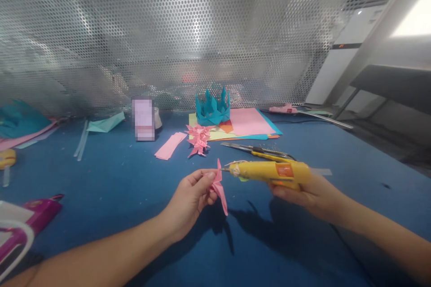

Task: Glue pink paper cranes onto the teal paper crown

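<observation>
My left hand [198, 190] pinches a folded pink paper piece [220, 192] between thumb and fingers, over the middle of the table. Wrapped around the handle of a yellow hot glue gun [266, 174] is my right hand [303, 195]. The gun points left, its metal nozzle at or very near the upper part of the pink paper; whether they touch I cannot tell. A clear glue stick [321, 171] juts from the gun's back end. Just beyond the hands lie several pink folded paper stars [198, 139] and a stack of pink paper strips [170, 145].
A teal paper crown [213, 109] stands by coloured sheets [249, 123] at the back. A box cutter [259, 150] lies with its blade out behind the gun. Left are a teal folded paper [106, 123], glue sticks [81, 143] and a purple object [43, 215]. A perforated metal panel [168, 31] closes the back.
</observation>
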Tool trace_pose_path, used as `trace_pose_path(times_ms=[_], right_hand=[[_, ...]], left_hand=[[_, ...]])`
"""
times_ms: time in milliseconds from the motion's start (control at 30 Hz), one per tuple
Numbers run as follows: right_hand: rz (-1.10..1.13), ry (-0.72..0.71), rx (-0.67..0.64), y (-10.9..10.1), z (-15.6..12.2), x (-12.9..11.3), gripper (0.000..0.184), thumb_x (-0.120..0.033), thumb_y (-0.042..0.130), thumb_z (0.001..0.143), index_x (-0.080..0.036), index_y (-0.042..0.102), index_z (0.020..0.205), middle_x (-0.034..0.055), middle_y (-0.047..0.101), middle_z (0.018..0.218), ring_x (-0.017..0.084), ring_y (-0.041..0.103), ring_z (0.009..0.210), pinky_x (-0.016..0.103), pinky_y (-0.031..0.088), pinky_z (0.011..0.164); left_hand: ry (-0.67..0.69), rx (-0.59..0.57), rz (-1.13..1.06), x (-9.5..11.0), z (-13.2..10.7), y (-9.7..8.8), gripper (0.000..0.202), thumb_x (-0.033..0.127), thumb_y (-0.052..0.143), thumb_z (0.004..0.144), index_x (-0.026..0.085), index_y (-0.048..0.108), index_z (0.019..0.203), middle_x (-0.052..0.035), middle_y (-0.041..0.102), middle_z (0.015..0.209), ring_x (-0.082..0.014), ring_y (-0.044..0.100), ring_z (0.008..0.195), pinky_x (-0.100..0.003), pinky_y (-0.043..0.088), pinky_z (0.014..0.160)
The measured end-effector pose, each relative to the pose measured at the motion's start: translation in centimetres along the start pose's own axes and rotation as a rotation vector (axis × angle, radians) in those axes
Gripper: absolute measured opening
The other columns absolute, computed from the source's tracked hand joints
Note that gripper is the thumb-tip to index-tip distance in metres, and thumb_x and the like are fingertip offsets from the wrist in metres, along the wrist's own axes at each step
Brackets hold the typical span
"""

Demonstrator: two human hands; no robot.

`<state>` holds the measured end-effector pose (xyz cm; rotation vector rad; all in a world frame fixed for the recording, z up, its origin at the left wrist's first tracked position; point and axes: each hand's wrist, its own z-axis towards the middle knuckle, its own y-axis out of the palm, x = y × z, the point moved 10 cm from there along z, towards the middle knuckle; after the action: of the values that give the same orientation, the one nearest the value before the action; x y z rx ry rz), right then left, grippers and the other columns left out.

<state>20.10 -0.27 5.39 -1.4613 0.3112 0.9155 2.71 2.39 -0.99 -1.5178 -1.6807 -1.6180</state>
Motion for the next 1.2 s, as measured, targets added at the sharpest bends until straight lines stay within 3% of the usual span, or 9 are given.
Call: trace_pose_path(times_ms=[433,600,867,967,1200], right_hand=[[-0.055,-0.123,0.001,0.0,0.1,-1.9,0.037,-0.053,0.046,0.082,-0.02,0.057,0.069,0.0031,0.057,0.068,0.017,0.053,0.062,0.027,0.045,0.056],[-0.059,-0.11,-0.006,-0.1,0.1,-2.2,0.037,-0.053,0.047,0.082,-0.02,0.058,0.07,0.0032,0.056,0.066,0.017,0.053,0.061,0.027,0.045,0.054],[-0.039,-0.062,0.02,-0.3,0.1,-1.3,0.036,-0.053,0.047,0.081,-0.021,0.061,0.075,0.0045,0.061,0.07,0.019,0.056,0.065,0.031,0.048,0.065],[-0.014,-0.031,0.013,-0.2,0.1,-0.6,0.036,-0.052,0.047,0.081,-0.021,0.064,0.083,0.0044,0.063,0.072,0.02,0.057,0.064,0.031,0.049,0.063],[-0.014,-0.037,0.038,-0.4,0.2,-0.7,0.031,-0.046,0.05,0.08,-0.019,0.064,0.078,0.003,0.06,0.064,0.018,0.055,0.057,0.029,0.046,0.055]], left_hand=[[-0.02,0.012,-0.058,0.0,0.1,0.1,0.026,0.03,0.075,0.067,0.012,0.066,0.082,0.0027,0.058,0.063,-0.0015,0.052,0.051,-0.012,0.045,0.054],[-0.028,0.013,-0.068,0.0,0.1,0.2,0.027,0.031,0.077,0.064,0.012,0.067,0.08,0.0029,0.058,0.063,-0.0013,0.052,0.051,-0.011,0.045,0.054],[-0.027,0.008,-0.067,0.0,0.1,0.0,0.025,0.03,0.076,0.066,0.012,0.068,0.08,0.0022,0.059,0.063,-0.0013,0.052,0.05,-0.011,0.045,0.054],[-0.023,0.001,-0.061,0.0,0.1,0.1,0.023,0.029,0.075,0.068,0.011,0.068,0.081,0.0018,0.059,0.064,-0.0015,0.052,0.051,-0.011,0.045,0.054],[-0.025,-0.019,-0.049,-0.1,0.2,0.2,0.023,0.029,0.073,0.07,0.011,0.068,0.084,0.0015,0.06,0.064,-0.0015,0.053,0.051,-0.011,0.045,0.054]])
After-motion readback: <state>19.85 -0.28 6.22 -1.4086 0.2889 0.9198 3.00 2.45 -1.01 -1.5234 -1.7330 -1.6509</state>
